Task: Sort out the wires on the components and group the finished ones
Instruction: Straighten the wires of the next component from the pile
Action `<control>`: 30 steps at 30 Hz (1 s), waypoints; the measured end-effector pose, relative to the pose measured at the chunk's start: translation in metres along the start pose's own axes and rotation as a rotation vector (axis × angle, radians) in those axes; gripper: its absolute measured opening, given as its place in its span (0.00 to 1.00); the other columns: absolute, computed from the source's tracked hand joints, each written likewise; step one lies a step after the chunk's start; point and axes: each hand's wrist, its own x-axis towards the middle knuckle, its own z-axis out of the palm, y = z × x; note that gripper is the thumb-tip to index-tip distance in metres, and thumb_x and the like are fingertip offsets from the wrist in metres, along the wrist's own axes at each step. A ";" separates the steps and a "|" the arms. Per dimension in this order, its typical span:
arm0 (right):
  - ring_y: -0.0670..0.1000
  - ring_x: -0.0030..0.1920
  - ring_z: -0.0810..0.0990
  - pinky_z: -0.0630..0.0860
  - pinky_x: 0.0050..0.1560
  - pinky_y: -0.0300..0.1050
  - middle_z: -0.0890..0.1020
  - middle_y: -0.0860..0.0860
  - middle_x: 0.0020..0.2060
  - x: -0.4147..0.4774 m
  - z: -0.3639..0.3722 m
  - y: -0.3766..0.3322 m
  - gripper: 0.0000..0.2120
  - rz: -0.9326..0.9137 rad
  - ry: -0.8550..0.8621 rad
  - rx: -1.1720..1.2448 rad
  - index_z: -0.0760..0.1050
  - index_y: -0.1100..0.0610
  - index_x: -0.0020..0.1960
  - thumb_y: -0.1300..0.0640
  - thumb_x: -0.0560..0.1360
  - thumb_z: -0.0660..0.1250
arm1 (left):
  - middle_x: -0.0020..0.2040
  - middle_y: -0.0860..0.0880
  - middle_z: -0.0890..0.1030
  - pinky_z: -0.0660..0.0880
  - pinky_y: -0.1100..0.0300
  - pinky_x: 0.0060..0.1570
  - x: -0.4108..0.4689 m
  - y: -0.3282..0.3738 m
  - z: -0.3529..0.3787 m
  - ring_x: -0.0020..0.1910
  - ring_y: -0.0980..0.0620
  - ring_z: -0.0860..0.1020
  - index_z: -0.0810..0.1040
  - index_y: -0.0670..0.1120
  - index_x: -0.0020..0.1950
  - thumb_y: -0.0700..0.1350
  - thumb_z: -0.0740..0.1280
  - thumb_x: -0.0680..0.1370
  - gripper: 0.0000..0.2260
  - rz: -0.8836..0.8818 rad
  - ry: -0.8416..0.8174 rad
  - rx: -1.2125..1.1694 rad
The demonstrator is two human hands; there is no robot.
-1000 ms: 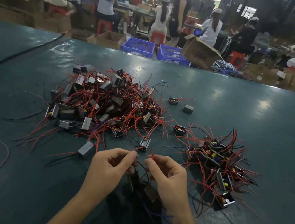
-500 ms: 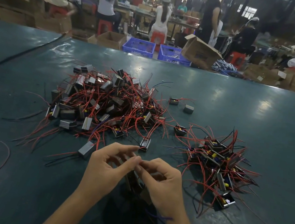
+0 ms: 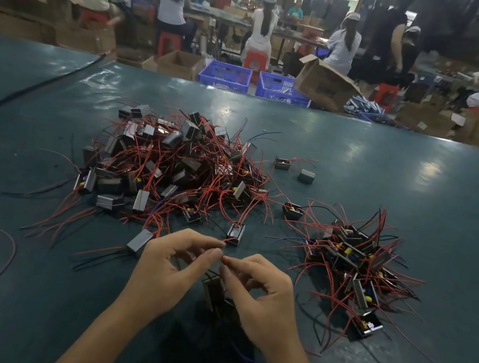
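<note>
Head view: by the tabletop's near edge, the left hand (image 3: 172, 265) and right hand (image 3: 262, 297) each pinch a thin red wire (image 3: 225, 259) above a small dark component (image 3: 214, 292). The wire looks limp and light, best pinched near its tip.

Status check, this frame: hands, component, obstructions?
Left hand and right hand pinching red wire. Component between them, lower. Big pile ahead, small pile right, neither obstructing.

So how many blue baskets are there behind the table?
2, side by side just past the table's far edge: the left basket and the right basket. Others may be hidden.
</note>
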 end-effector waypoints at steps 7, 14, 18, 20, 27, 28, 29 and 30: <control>0.45 0.35 0.77 0.70 0.35 0.34 0.80 0.43 0.37 0.000 0.000 0.002 0.07 -0.043 0.047 -0.048 0.85 0.50 0.48 0.59 0.73 0.73 | 0.34 0.55 0.81 0.72 0.65 0.37 -0.002 0.001 0.002 0.34 0.56 0.77 0.82 0.48 0.40 0.50 0.68 0.74 0.07 0.011 0.017 0.066; 0.45 0.33 0.75 0.70 0.34 0.35 0.80 0.46 0.35 0.008 -0.018 0.003 0.05 -0.035 0.264 -0.110 0.85 0.53 0.46 0.60 0.72 0.75 | 0.47 0.53 0.85 0.77 0.63 0.48 -0.001 0.001 0.002 0.45 0.54 0.82 0.80 0.48 0.53 0.48 0.65 0.76 0.09 -0.055 0.082 -0.097; 0.47 0.33 0.76 0.74 0.36 0.39 0.81 0.49 0.36 0.018 -0.050 0.012 0.06 0.079 0.576 -0.168 0.84 0.55 0.49 0.59 0.72 0.73 | 0.46 0.51 0.84 0.76 0.65 0.45 0.005 -0.008 -0.012 0.44 0.53 0.81 0.80 0.47 0.51 0.50 0.58 0.80 0.13 -0.085 0.285 -0.135; 0.50 0.36 0.80 0.79 0.42 0.45 0.83 0.50 0.38 0.019 -0.063 0.019 0.08 0.182 0.637 -0.221 0.83 0.57 0.52 0.58 0.73 0.73 | 0.42 0.53 0.83 0.76 0.65 0.43 0.008 -0.017 -0.020 0.42 0.54 0.80 0.81 0.49 0.47 0.49 0.60 0.82 0.11 -0.112 0.354 0.005; 0.41 0.33 0.78 0.77 0.47 0.42 0.84 0.51 0.49 0.020 -0.078 0.029 0.15 0.340 0.679 -0.361 0.80 0.56 0.61 0.60 0.74 0.72 | 0.71 0.46 0.70 0.64 0.45 0.64 0.011 -0.053 -0.036 0.68 0.42 0.67 0.72 0.50 0.70 0.53 0.65 0.78 0.21 -0.413 0.151 0.812; 0.41 0.31 0.78 0.76 0.44 0.39 0.83 0.51 0.50 0.019 -0.076 0.027 0.16 0.318 0.688 -0.372 0.80 0.55 0.61 0.61 0.74 0.73 | 0.71 0.46 0.71 0.64 0.45 0.63 0.011 -0.054 -0.036 0.68 0.42 0.68 0.71 0.50 0.71 0.55 0.63 0.79 0.21 -0.460 0.119 0.832; 0.41 0.31 0.78 0.75 0.42 0.35 0.81 0.51 0.51 0.018 -0.073 0.025 0.17 0.294 0.691 -0.386 0.79 0.55 0.62 0.61 0.73 0.73 | 0.68 0.46 0.74 0.65 0.45 0.62 0.012 -0.056 -0.037 0.66 0.42 0.70 0.71 0.50 0.71 0.56 0.62 0.80 0.21 -0.482 0.103 0.836; 0.42 0.31 0.78 0.73 0.39 0.30 0.80 0.51 0.52 0.016 -0.070 0.023 0.18 0.264 0.692 -0.399 0.78 0.56 0.62 0.62 0.73 0.73 | 0.64 0.46 0.77 0.66 0.46 0.61 0.012 -0.055 -0.037 0.63 0.42 0.72 0.73 0.50 0.69 0.56 0.61 0.80 0.20 -0.484 0.099 0.831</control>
